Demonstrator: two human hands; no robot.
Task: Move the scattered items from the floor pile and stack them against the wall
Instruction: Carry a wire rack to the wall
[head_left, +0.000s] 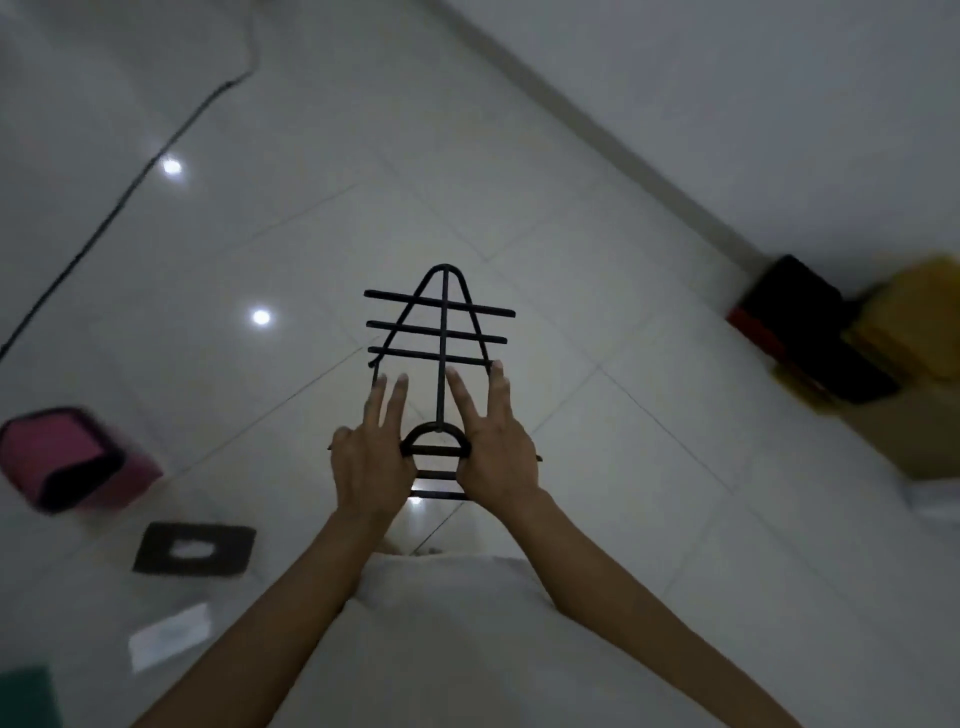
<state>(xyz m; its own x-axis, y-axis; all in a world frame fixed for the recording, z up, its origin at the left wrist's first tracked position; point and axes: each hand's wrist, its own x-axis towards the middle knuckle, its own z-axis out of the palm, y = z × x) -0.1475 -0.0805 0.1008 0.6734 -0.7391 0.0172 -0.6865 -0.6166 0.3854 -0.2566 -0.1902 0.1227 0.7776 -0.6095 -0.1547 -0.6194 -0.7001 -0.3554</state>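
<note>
- Carried item: I hold a black wire rack (441, 332) out in front of me above the tiled floor (571, 234), its arched tip pointing away from me.
- Hands: my left hand (371, 462) and right hand (493, 457) sit side by side at the rack's near end, each clamped on its frame beside the D-shaped loop, with two fingers (392, 400) of each lying straight along the wires.
- Destination: a black and yellow stack (831, 332) lies against the wall (753, 104) at right, well apart from the rack.
- Remaining items: a pink bin (72, 457), a dark flat frame (195, 548) and a white sheet (169, 634) lie on the floor at left.
- Risk, grip: I judge the hold end-heavy; the far tip may dip or twist, since only the near end is held.
- Risk, placement: the open crossbars could snag the stack or slide down the wall.
- Risk, footing: a dark cable (130, 187) crosses the glossy floor; the picture is blurred, so I cannot tell how it lies.
</note>
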